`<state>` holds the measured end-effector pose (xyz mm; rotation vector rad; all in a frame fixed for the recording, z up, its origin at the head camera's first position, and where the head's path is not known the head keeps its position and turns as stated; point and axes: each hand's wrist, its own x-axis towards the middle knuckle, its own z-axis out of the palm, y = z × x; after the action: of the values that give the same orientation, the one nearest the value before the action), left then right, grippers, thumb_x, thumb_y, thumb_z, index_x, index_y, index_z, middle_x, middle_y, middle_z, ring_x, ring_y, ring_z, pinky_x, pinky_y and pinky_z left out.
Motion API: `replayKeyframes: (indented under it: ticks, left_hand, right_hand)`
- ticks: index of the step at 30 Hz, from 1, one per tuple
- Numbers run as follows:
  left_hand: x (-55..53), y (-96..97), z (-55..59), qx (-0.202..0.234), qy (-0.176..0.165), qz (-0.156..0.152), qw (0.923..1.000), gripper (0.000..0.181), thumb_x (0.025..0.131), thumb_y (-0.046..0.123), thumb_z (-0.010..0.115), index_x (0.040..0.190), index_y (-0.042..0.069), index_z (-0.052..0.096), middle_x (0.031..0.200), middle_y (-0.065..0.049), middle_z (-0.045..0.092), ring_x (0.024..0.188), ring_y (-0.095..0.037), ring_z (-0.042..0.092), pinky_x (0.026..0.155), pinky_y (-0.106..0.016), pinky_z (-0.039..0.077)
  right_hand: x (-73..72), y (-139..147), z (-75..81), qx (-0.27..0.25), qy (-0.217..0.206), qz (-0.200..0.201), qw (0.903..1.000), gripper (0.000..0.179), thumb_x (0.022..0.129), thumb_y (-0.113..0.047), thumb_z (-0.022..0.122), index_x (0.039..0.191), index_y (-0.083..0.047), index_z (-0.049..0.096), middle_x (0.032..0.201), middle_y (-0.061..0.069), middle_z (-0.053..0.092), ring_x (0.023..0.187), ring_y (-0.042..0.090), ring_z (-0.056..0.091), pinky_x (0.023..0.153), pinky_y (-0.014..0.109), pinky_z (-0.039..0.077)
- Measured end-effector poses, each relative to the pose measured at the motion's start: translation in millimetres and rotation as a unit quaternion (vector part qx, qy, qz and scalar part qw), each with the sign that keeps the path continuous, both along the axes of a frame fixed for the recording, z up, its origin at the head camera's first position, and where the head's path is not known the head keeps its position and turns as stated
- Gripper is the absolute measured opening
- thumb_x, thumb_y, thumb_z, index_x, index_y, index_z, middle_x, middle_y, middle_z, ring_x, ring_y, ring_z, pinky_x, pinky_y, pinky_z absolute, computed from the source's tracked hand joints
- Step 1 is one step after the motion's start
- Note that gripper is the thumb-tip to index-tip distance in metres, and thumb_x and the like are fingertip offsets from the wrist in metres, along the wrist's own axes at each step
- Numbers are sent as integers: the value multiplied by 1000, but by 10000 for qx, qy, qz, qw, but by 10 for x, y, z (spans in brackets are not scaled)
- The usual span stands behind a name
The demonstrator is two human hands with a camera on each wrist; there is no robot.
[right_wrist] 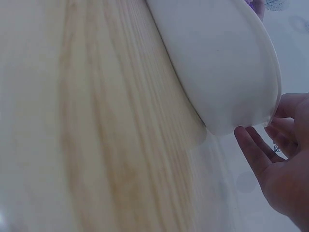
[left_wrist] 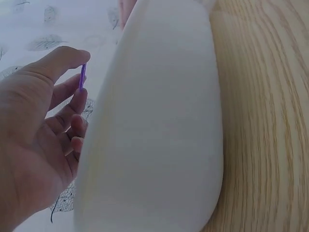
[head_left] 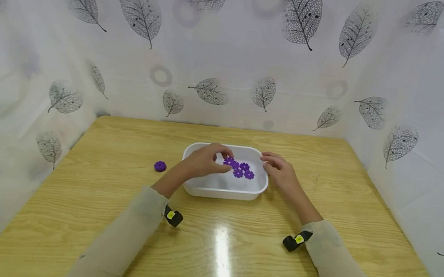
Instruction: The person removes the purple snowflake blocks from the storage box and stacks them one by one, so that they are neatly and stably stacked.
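"What is held by the left hand [head_left: 207, 160]?"
"1 purple snowflake disc [left_wrist: 82, 77], pinched over the white plastic tub [head_left: 221, 194], where more purple discs [head_left: 244, 167] are contained."
"And by the right hand [head_left: 282, 172]?"
"Nothing; the tub's right end is touched by its loosened fingers. A purple cluster [head_left: 160, 166] is seen at left."

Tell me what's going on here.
A person is handling small purple flower-shaped pieces by a white tub. The left hand pinches one piece over the tub, while the right hand touches its right end. More pieces lie inside, and another purple item sits on the table, left of the tub.
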<state>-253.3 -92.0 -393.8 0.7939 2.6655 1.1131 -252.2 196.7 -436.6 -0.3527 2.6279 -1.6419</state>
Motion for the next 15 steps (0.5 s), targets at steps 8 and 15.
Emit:
replayKeyframes:
  ticks: [8, 15]
  left_hand:
    - [88, -373, 95, 248, 190, 305, 9990, 27, 93, 31, 73, 117, 19, 67, 113, 0, 63, 102, -29, 57, 83, -36, 48]
    - [132, -799, 178, 493, 340, 887, 9943, 30, 93, 33, 72, 120, 18, 66, 116, -4, 63, 86, -23, 50, 74, -36, 44]
  right_hand:
    - [-19, 10, -20, 13, -55, 87, 9999, 34, 104, -23, 57, 131, -5, 65, 153, 5, 49, 131, 30, 51, 110, 48, 44]
    - [1, -23, 50, 95, -209, 31, 9997, 35, 105, -16, 53, 133, 2, 61, 155, 12, 46, 135, 35, 48, 112, 51, 42]
